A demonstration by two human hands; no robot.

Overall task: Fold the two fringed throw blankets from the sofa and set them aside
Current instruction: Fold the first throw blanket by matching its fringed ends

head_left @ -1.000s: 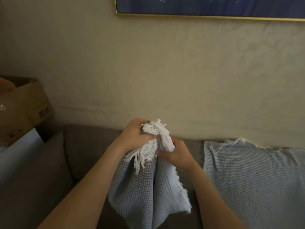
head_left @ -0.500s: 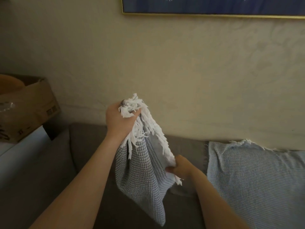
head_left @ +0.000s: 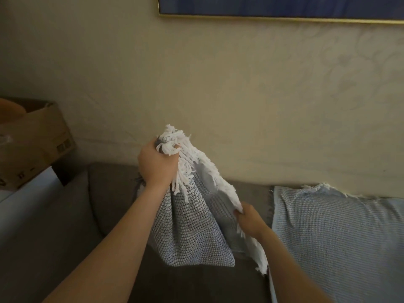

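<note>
The left hand (head_left: 156,166) is raised in front of the wall, fist curled tight round a bunched corner of the blanket (head_left: 190,232), with white fringe (head_left: 175,143) spilling out above the knuckles. The right hand (head_left: 249,221) sits lower and to the right, fingers and thumb pinching the same fringed edge farther along, so the edge runs taut and slanted between the two hands. The rest of the blanket hangs free in soft folds above the sofa (head_left: 109,193) seat. It looks like a light, limp waffle weave: it will sag wherever it is unsupported and give no stiffness to a fold, though the open texture should grip well and not slide through the fingers. The loose tassels are poor handles, so hold is better taken on the woven cloth just under the fringe, at the corners. The second blanket (head_left: 338,237) lies spread over the sofa's right side, untouched, well apart from both hands.
</note>
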